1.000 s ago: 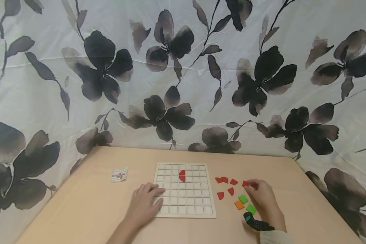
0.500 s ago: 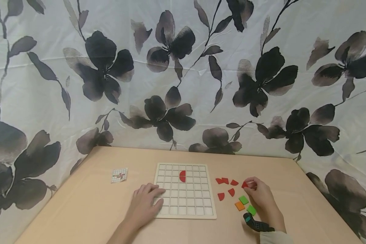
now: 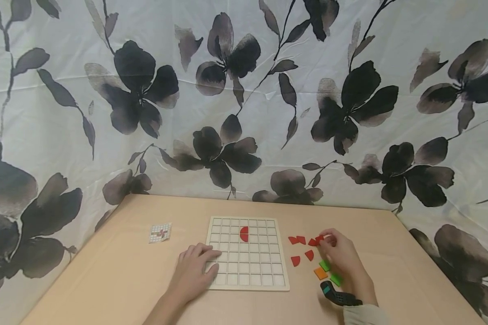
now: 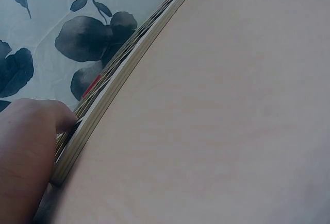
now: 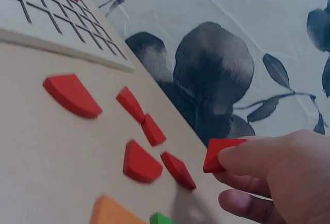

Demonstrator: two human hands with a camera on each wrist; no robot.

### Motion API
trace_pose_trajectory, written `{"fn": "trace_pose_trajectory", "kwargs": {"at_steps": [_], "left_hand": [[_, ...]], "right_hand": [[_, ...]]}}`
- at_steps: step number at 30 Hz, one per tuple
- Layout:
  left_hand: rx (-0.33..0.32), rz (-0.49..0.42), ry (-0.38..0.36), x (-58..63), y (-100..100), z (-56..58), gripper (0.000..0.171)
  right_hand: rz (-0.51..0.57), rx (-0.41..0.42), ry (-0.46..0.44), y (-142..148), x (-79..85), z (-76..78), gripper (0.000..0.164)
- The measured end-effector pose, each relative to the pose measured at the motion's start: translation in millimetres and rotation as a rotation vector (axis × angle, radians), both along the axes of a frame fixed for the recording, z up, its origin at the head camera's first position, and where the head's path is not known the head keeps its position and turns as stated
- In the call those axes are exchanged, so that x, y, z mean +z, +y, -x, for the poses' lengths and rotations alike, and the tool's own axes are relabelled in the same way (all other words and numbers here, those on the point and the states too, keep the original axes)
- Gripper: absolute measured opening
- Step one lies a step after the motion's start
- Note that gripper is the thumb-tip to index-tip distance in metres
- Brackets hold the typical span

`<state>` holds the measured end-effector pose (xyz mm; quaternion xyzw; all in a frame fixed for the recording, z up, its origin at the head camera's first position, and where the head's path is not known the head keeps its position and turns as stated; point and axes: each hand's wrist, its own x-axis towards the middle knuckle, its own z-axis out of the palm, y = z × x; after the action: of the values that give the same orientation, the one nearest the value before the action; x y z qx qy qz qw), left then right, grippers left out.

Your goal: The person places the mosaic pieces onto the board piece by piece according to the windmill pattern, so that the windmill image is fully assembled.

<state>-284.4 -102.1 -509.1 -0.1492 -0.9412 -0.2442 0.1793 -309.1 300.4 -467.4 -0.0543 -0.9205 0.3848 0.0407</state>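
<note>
My left hand (image 3: 193, 268) rests on the left edge of a pale wooden grid board (image 3: 264, 288), its thumb at the rim in the left wrist view. Two red quarter-circle pieces (image 3: 244, 234) sit on the board's upper cells, forming a half circle. My right hand (image 3: 343, 255) pinches a red flat piece (image 5: 212, 157) between thumb and fingers, raised over the table in the right wrist view; the fingertips hide part of its outline. Several loose red quarter-circle pieces (image 5: 142, 162) lie between this hand and the board.
Below the right hand lie an orange square tile (image 3: 320, 273) and two green square tiles (image 3: 335, 280), partly covered by the hand. A small card with a printed grid pattern (image 3: 160, 233) lies left of the board. A floral cloth (image 3: 284, 113) hangs behind the table.
My right hand has moved a little to the left with the red piece, which now overlaps a loose red piece in the head view. The left hand stays in place.
</note>
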Motion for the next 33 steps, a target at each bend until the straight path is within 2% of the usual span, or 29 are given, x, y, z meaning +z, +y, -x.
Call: {"fn": "trace_pose_trajectory", "kwargs": {"at_steps": [5, 12, 22, 29, 33], "left_hand": [[-0.001, 0.000, -0.008, 0.7, 0, -0.1, 0.026], [0.004, -0.005, -0.002, 2.8, -1, 0.5, 0.025], [0.008, -0.016, -0.025, -1.6, 2, -0.3, 0.025], [-0.001, -0.013, -0.027, 3.0, -3, -1.4, 0.025], [-0.005, -0.014, -0.024, 1.6, -2, 0.5, 0.025]], "right_hand": [[0.076, 0.005, 0.020, -13, 5.2, 5.5, 0.028], [0.053, 0.085, 0.105, -40, 8.4, 11.1, 0.033], [0.124, 0.109, 0.067, -57, 4.1, 11.7, 0.022], [0.101, 0.126, 0.083, -73, 0.2, 19.9, 0.016], [0.091, 0.186, 0.104, -89, 2.5, 21.1, 0.017]]}}
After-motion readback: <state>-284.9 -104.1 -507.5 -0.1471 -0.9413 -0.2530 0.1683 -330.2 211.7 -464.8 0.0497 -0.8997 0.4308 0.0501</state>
